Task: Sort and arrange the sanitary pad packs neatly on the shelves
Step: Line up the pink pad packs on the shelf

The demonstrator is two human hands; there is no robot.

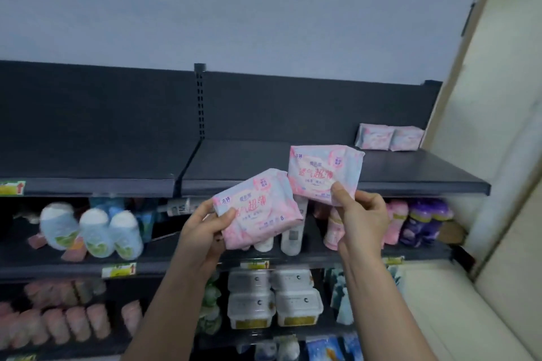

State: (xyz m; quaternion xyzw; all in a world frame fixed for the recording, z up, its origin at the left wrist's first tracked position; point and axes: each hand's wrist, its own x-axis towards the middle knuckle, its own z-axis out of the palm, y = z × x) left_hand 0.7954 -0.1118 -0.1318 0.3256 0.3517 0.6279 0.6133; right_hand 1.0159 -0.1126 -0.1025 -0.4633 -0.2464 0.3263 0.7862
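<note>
Left pack: here it is, a pink and pale-blue pad pack, tilted with its right side up, held in the air in front of the top shelf's front lip, printed face towards us
Right pack: the same design, a touch higher and nearly level, up in front of the top shelf
Between them: the left pack's upper corner comes right up to the right pack's lower left edge; touching or just apart, I can't tell
Left hand: has the left pack by its lower left corner, thumb on the front, fingers curled behind
Right hand: pinches the right pack at its bottom edge, thumb pressed on the front
Shelved packs: two more standing side by side, touching, at the far right back of the top shelf
Top shelf: dark board, dark back panel behind it
Middle shelf: white-capped bottles on the left, pink bottles and purple bottles on the right, a yellow price tag on its edge
Lower shelf: white tubs stacked in the middle, blurred pink packs to the left
Above: pale wall
</note>
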